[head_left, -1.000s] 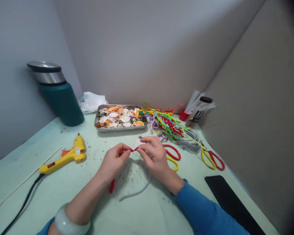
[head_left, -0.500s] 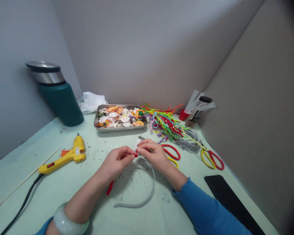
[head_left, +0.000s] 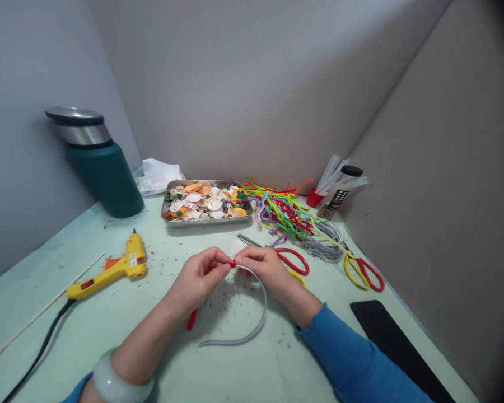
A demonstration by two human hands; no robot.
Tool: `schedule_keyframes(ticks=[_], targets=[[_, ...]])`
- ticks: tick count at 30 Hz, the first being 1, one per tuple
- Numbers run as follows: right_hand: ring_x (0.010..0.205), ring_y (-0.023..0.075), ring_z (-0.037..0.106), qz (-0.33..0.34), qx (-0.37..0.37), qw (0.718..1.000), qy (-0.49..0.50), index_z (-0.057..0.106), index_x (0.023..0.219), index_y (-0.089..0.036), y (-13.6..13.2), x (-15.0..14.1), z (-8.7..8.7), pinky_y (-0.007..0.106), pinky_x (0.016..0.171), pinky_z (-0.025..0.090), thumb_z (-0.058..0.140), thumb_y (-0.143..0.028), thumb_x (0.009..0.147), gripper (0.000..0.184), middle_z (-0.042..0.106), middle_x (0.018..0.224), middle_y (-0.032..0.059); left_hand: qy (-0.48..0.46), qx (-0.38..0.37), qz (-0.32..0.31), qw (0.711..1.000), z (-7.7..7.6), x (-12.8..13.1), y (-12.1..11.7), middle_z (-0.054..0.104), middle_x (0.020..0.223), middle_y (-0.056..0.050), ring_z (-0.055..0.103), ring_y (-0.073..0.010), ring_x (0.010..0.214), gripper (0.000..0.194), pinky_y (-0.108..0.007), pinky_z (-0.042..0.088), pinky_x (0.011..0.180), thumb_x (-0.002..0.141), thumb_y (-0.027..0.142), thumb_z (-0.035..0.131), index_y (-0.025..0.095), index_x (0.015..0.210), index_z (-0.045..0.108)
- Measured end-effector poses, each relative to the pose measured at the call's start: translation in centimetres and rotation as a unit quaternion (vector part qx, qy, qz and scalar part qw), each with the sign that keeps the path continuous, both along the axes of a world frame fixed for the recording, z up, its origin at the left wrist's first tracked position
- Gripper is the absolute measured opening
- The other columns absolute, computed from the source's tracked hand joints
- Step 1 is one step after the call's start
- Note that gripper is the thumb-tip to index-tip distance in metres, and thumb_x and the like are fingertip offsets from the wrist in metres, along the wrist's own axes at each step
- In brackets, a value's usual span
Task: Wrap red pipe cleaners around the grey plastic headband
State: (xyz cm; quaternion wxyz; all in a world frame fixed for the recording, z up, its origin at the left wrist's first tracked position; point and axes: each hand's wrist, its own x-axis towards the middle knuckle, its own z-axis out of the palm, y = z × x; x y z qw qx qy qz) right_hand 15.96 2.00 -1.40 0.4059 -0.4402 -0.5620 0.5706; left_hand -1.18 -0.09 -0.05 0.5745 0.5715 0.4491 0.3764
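Observation:
A thin grey curved band (head_left: 264, 308), shaped like a headband, arches from my fingers and bends back toward the left above the table. Red fuzzy pipe cleaner (head_left: 233, 263) is on the band's upper end, between my two hands. My left hand (head_left: 204, 274) pinches this red part between thumb and fingers. From the other side, my right hand (head_left: 264, 267) has thumb and fingertips closed at the same red spot. Another red piece (head_left: 192, 319) shows below my left hand; how it joins the rest is hidden. Scissors (head_left: 292, 260) with red and yellow handles lie behind my right hand.
A yellow glue gun (head_left: 109, 274) lies at left beside a thin stick (head_left: 46, 305) and a green bottle (head_left: 103, 176). Behind are a metal tray (head_left: 205, 223) of shells and colourful pipe cleaners (head_left: 285, 212). More scissors (head_left: 363, 274) and a black strip (head_left: 395, 336) lie at right.
My right hand has shifted slightly down, its fingertips now against the red pipe cleaner. The band's loose end has risen a little, and the lower red piece has moved slightly right.

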Motion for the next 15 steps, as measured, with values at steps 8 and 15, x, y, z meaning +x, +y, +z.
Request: schedule_keyframes(ticks=[8, 15], targets=[[0.049, 0.0081, 0.047, 0.052, -0.094, 0.993, 0.055, 0.067, 0.064, -0.012, 0.02, 0.23, -0.69, 0.022, 0.050, 0.035, 0.070, -0.035, 0.067, 0.024, 0.057, 0.054, 0.0000, 0.010, -0.004, 0.004, 1.000, 0.81, 0.29, -0.32, 0.049, 0.053, 0.005, 0.030, -0.0062, 0.041, 0.024, -0.021, 0.019, 0.041, 0.074, 0.036, 0.062, 0.016, 0.087, 0.065], [0.053, 0.0089, 0.055, 0.070, -0.127, 0.986, 0.081, 0.065, 0.071, -0.013, 0.00, 0.13, -0.76, 0.020, 0.046, 0.040, 0.071, -0.042, 0.070, 0.030, 0.061, 0.067, 0.0017, 0.007, -0.034, 0.049, 0.998, 0.70, 0.48, -0.12, 0.051, 0.047, 0.004, 0.034, -0.0073, 0.040, 0.026, -0.022, 0.021, 0.041, 0.071, 0.039, 0.064, 0.015, 0.081, 0.067]])
